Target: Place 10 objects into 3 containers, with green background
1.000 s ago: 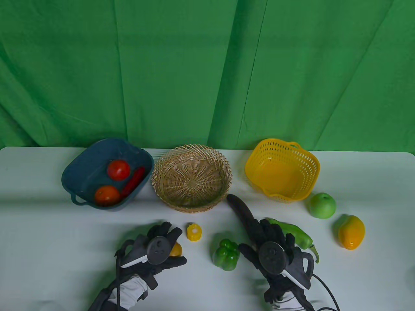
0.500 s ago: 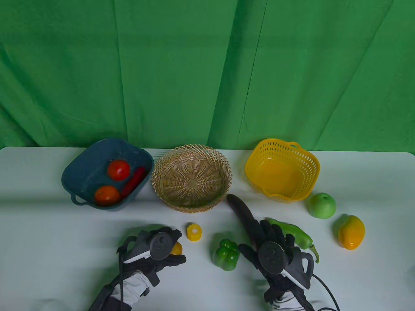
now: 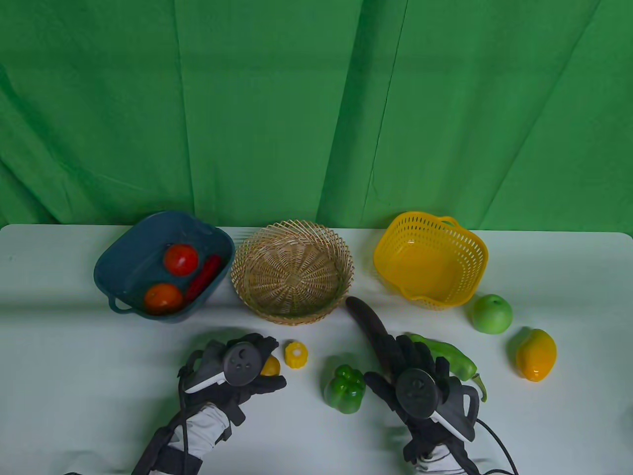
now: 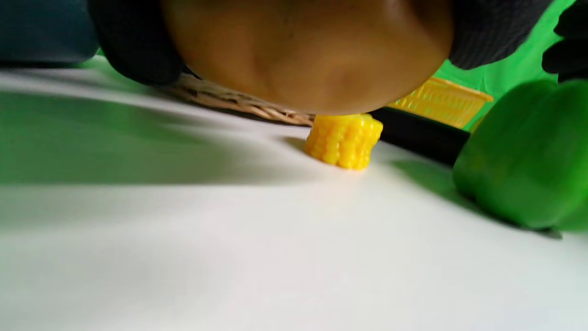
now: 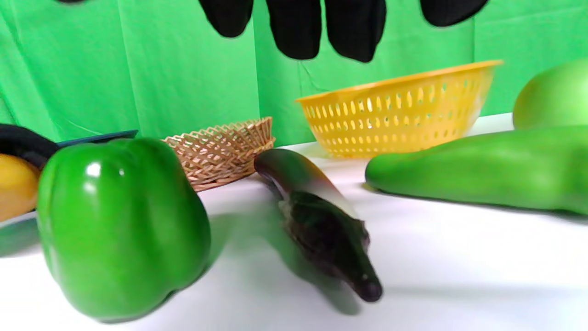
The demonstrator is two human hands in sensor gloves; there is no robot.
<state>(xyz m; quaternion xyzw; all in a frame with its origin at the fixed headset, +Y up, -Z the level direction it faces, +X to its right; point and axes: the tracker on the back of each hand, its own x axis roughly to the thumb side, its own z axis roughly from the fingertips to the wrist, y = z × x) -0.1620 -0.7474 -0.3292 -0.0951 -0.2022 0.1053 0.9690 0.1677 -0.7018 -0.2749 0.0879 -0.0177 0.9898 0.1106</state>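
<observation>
Left hand [image 3: 241,367] closed around an orange fruit [image 4: 312,50], clear of the table, likely for carrying to a basket [image 3: 293,273]. Right hand [image 3: 414,381] above the eggplant [image 3: 368,326], fingers [image 5: 351,27] spread, holding nothing, seemingly poised for grasping.

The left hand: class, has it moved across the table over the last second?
Yes. The left hand, gripping a yellow-orange fruit, has moved up the table view toward the wicker basket, nearer the corn piece.
</observation>
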